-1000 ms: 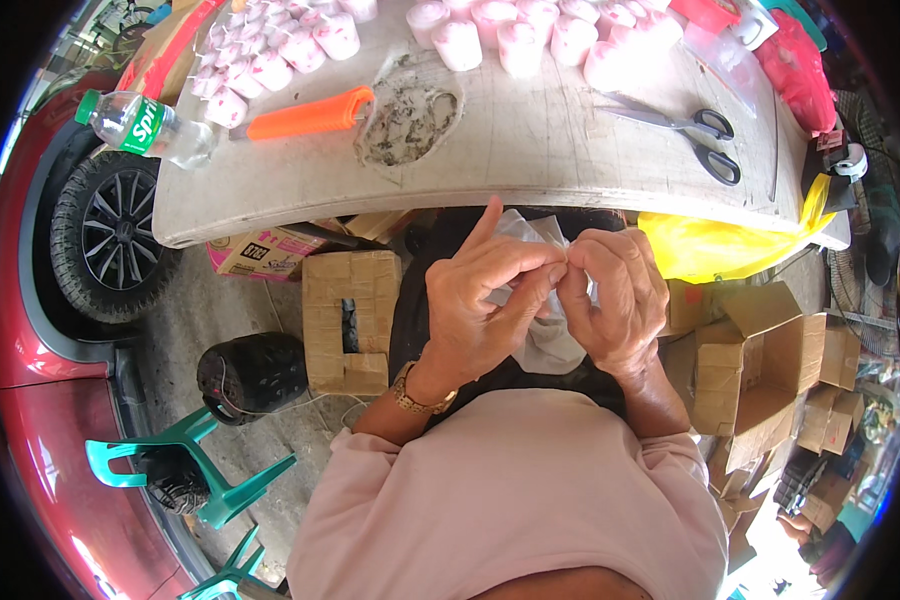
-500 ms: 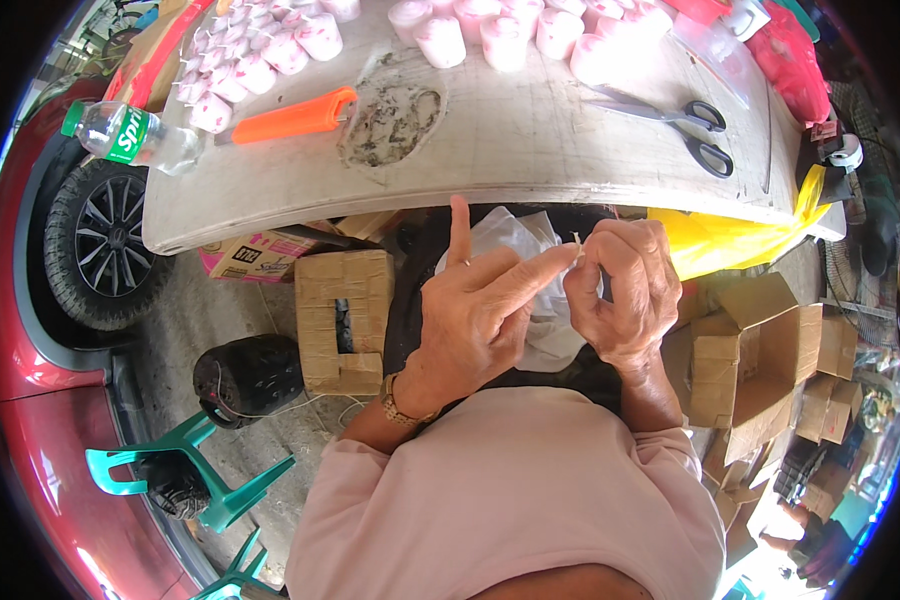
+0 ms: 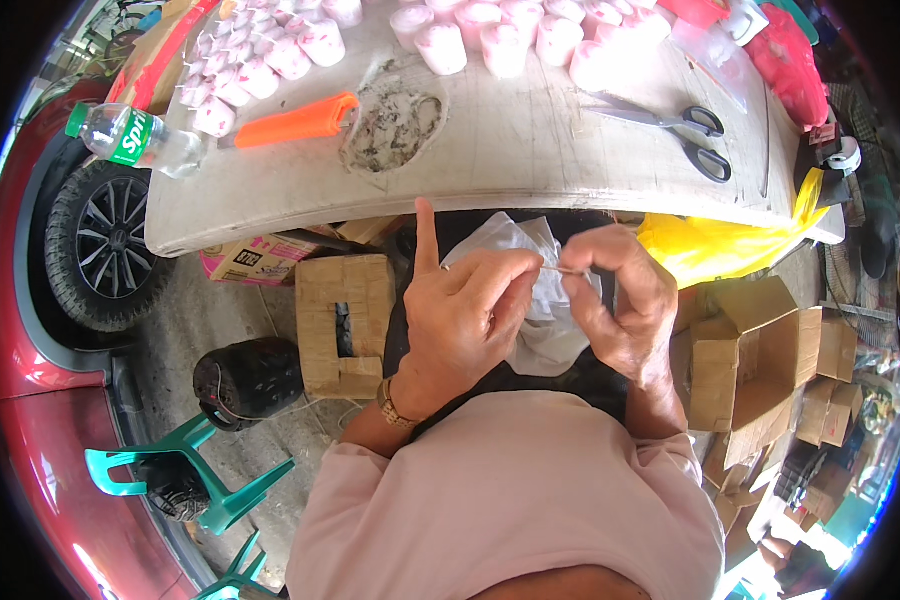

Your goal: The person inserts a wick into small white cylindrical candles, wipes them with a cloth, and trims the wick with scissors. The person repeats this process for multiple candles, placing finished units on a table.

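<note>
My left hand (image 3: 465,310) and my right hand (image 3: 625,300) are raised close together below the table's front edge. Between their pinched fingertips stretches a thin rubber band (image 3: 560,269). Behind the hands hangs a clear plastic bag (image 3: 530,245) with white content; both hands seem to hold its neck. My left index finger points straight up. The hands hide most of the bag.
On the worn white table (image 3: 530,150) lie black scissors (image 3: 685,130), an orange-handled tool (image 3: 295,120), a clear bottle with a green label (image 3: 135,140) and several pink wrapped cups (image 3: 440,45). Cardboard boxes (image 3: 345,320), a yellow bag (image 3: 720,245), a red car's wheel (image 3: 95,245) and green chairs (image 3: 185,480) surround me.
My hands have drawn slightly apart, pulling the rubber band taut between them. My left index finger has lifted upright. The view has shifted a little.
</note>
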Available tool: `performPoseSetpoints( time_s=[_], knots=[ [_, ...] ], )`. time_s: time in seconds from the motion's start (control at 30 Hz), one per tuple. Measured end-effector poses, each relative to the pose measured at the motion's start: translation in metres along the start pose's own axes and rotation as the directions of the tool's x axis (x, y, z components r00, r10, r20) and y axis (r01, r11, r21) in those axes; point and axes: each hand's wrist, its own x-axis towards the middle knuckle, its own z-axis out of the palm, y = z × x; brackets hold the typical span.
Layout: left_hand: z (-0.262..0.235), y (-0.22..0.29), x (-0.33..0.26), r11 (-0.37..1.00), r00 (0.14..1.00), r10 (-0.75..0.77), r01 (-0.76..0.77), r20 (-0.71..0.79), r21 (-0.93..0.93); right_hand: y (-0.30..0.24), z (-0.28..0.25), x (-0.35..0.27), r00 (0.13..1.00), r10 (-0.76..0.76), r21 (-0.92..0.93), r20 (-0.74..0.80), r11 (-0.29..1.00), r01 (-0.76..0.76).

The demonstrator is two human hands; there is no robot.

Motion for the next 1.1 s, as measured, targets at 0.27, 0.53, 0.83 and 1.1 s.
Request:
performPoseSetpoints(
  time_s=[0.27, 0.53, 0.83, 1.1],
  knots=[
    [-0.007, -0.01, -0.004, 0.99, 0.993, 0.091, -0.097, 0.071, 0.099, 0.005, -0.002, 0.0, 0.983, -0.168, -0.225, -0.071, 0.963, 0.148],
    [-0.045, -0.027, -0.002, 0.99, 0.955, -0.131, 0.142, 0.265, -0.022, 0.021, -0.02, -0.008, 0.985, 0.142, -0.106, -0.102, 0.982, -0.153],
    [-0.017, 0.0, 0.025, 0.997, 0.981, 0.075, -0.075, 0.178, -0.009, -0.004, 0.002, 0.001, 0.993, 0.091, -0.002, 0.07, 0.996, -0.091],
    [-0.026, -0.023, 0.066, 0.995, 0.932, 0.098, -0.095, 0.35, -0.026, 0.005, 0.006, -0.003, 0.958, 0.277, 0.211, 0.074, 0.935, -0.286]
  ],
)
